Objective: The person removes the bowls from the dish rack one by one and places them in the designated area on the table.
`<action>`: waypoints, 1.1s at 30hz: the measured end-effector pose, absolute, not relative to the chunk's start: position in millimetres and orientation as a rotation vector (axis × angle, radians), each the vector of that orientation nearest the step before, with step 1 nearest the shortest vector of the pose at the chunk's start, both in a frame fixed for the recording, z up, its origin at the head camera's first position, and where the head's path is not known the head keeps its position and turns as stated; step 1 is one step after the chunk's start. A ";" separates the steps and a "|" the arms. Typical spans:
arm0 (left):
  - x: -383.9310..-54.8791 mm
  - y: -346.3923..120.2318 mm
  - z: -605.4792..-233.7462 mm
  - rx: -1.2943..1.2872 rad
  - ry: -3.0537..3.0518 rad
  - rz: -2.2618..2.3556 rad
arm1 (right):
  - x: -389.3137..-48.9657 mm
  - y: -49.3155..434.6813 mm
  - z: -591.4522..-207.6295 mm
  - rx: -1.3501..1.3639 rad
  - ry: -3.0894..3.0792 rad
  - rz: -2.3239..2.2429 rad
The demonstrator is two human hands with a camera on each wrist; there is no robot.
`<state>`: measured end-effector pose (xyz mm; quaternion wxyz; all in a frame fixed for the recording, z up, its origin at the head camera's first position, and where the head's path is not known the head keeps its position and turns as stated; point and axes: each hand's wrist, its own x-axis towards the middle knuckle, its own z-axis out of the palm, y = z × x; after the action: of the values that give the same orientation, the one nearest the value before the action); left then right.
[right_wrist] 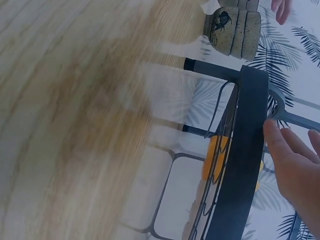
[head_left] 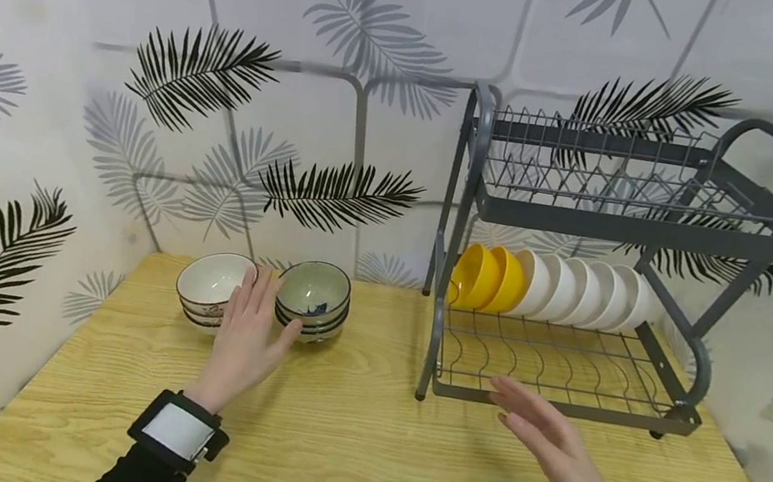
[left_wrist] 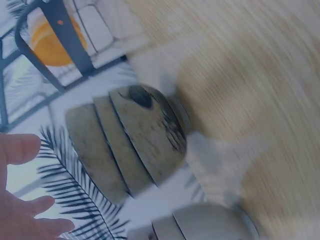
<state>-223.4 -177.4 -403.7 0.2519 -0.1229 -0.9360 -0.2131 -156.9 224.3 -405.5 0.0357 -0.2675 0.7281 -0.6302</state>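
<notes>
Two bowl stacks: round ceramic ones, sitting by the desk's back edge over toward its back left corner, just beside each other.
Greenish stack (head_left: pixel 309 296): right-hand one of the pair, three bowls nested, speckled stoneware look, thin dark rims, and a dark blue-black motif on the outside.
White stack (head_left: pixel 202 292): smooth, pale inside, dark line round the rim, bit of pattern on the outer wall.
Left hand (head_left: pixel 244 345): up over the gap between the stacks, fingers pretty straight, thumb spread well apart. Left wrist view has it clear of the greenish bowls.
Right hand (head_left: pixel 555 445): out by the rack's lower front bar, fingers straight, thumb held apart from them. Can't tell if the fingertips touch metal.
Dish rack (head_left: pixel 653 233): dark grey metal, two tiers, chunky rounded frame with thin wavy wire dividers, standing near the desk's back right corner.
In the rack: glossy yellow bowls (head_left: pixel 477 281) then plain white bowls (head_left: pixel 561 290), tipped on their sides in a row on the lower tier.
Desk (head_left: pixel 355 438): light yellowish wood grain, kinda shiny near the front edge.
</notes>
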 end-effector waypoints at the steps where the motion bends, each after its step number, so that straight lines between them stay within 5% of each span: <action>1: -221.8 -174.2 -404.4 -0.344 -2.539 -0.613 | -156.8 223.7 -405.2 -0.804 2.286 -1.921; 21: -198.4 -127.4 -406.7 -0.467 -2.337 -1.552 | -202.6 220.6 -372.3 -1.003 2.816 -1.487; 33: -198.3 -120.7 -419.4 -0.517 -2.209 -1.722 | -259.2 210.2 -354.4 -0.852 3.072 -0.944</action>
<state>-198.3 -120.7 -419.4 0.1463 -0.1797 -0.7672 -0.5981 -259.2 210.2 -354.4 -0.0913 -0.2552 0.9201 -0.2828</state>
